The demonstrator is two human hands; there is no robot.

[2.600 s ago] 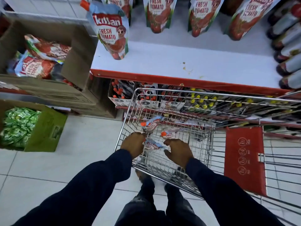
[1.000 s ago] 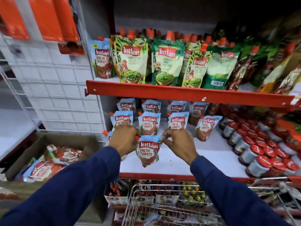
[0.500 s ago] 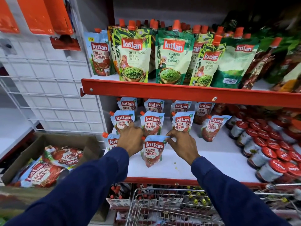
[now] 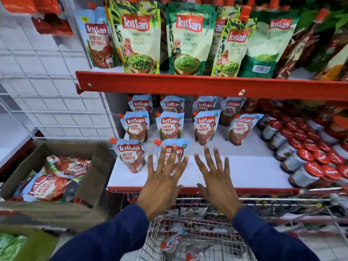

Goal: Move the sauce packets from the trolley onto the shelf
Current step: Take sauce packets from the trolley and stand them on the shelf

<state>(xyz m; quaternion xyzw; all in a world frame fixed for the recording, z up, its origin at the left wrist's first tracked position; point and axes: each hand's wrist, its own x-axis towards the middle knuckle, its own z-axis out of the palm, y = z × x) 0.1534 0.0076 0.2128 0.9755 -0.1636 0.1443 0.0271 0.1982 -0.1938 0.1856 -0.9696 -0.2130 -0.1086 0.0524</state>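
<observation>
Blue tomato sauce packets with orange caps stand in rows on the white shelf (image 4: 244,172). The front row holds one packet at the left (image 4: 130,155) and a second packet (image 4: 177,147) right of it, partly hidden behind my left hand (image 4: 163,178). That hand is open, fingers spread, just in front of this packet. My right hand (image 4: 216,178) is open too, over bare shelf, holding nothing. Below, the wire trolley (image 4: 216,200) holds two loose packets (image 4: 172,243) on its floor.
Green chutney pouches (image 4: 139,38) fill the upper shelf behind a red rail (image 4: 188,85). Red-lidded jars (image 4: 308,157) crowd the shelf's right end. A cardboard box (image 4: 90,185) of larger tomato pouches sits at the left, beside a white wire grid panel (image 4: 47,91).
Both hands let go of the packet they were setting on the shelf's front row and pulled back with fingers spread. The packet now stands alone.
</observation>
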